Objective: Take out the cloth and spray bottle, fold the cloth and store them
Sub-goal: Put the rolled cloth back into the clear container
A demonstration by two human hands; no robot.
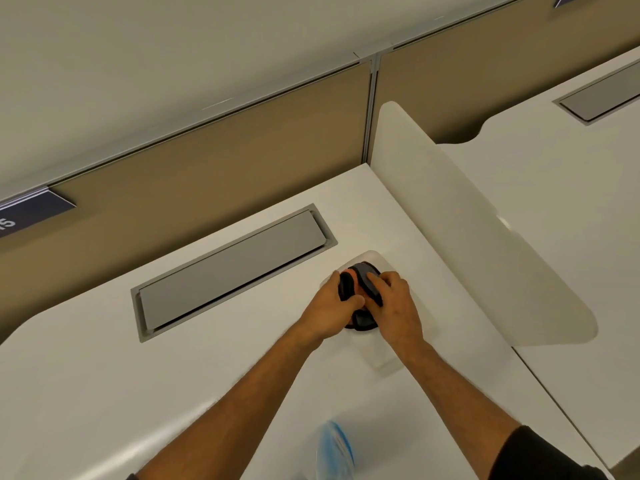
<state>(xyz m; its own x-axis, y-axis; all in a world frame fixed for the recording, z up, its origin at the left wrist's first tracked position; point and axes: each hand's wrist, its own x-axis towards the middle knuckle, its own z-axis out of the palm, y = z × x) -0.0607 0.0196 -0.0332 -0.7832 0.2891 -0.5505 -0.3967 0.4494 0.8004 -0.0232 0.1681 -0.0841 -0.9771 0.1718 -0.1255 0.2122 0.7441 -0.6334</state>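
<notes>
A dark grey cloth (363, 271) with orange showing inside is bunched into a small roll on the white desk (242, 358). My left hand (329, 303) grips its left side and my right hand (394, 306) grips its right side, fingers wrapped over the top. The cloth sits in or on a clear plastic bag or container (381, 362) whose outline is faint against the desk. A blurred blue and white object (334, 448), possibly the spray bottle, stands near the desk's front edge between my forearms.
A grey cable-tray lid (228, 271) is set into the desk to the left of my hands. A white divider panel (467, 220) rises on the right, with a neighbouring desk (554, 202) beyond it. A tan partition wall (207, 161) closes off the back.
</notes>
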